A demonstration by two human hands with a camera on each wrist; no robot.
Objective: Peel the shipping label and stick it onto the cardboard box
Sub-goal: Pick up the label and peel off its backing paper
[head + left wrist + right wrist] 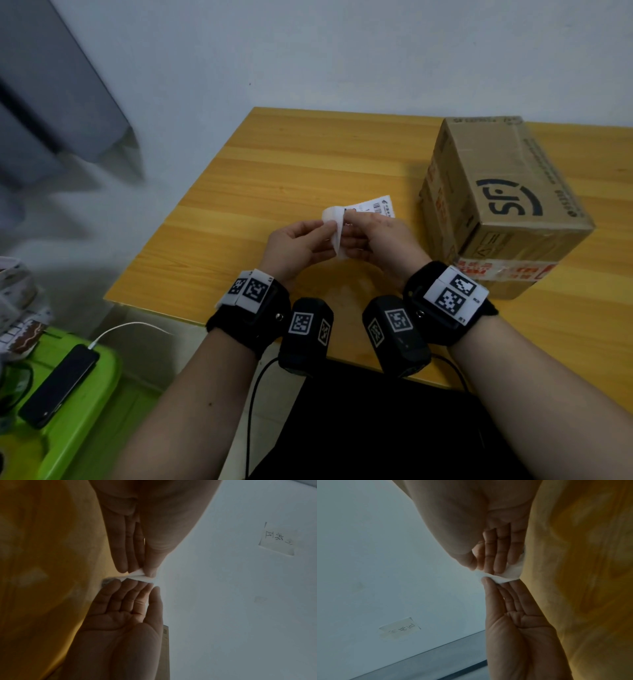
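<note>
Both hands hold a white shipping label above the wooden table. My left hand pinches a curled-back white flap of the label's sheet between thumb and fingers. My right hand pinches the printed part beside it. In the left wrist view the left hand grips the white paper from above, and the right hand's fingers meet it from below. The right wrist view shows the label between both hands. The taped cardboard box stands to the right, untouched.
A dark phone on a white cable lies on a green bin left of the table, below its near-left corner. A handwritten note is stuck on the pale wall behind. The table's front edge runs under my wrists.
</note>
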